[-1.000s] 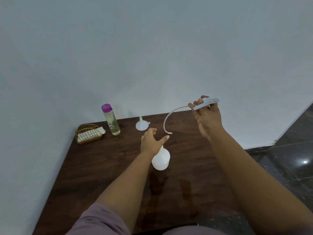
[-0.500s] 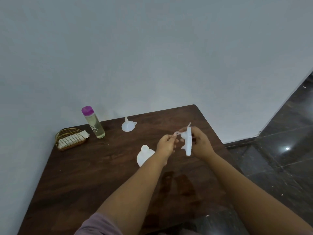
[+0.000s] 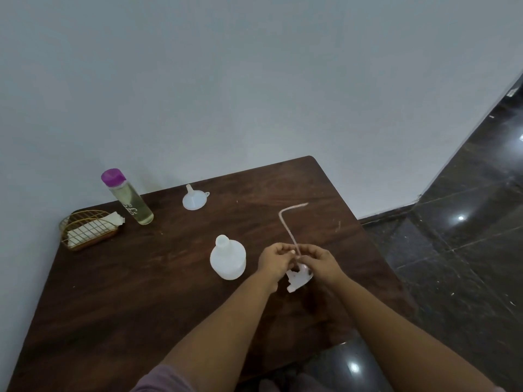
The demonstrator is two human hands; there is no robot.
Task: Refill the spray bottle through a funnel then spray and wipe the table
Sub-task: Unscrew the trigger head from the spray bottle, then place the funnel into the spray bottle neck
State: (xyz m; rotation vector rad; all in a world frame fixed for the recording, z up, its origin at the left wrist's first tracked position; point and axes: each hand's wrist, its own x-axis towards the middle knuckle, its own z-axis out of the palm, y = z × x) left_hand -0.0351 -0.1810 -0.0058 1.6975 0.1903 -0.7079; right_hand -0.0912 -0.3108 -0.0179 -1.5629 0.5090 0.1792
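Both hands (image 3: 297,261) pinched together on sprayer head (image 3: 298,275), head half hidden, bottle (image 3: 227,260) uncapped

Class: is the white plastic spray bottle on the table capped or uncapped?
Uncapped: the white plastic spray bottle shows a bare neck; both hands hold its white spray head beside it.

Gold wire basket (image 3: 85,232), perhaps napkins (image 3: 93,226).

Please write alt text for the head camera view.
Both hands, left hand and right hand, hold the detached spray head and its tube over a wooden table, beside the open spray bottle.
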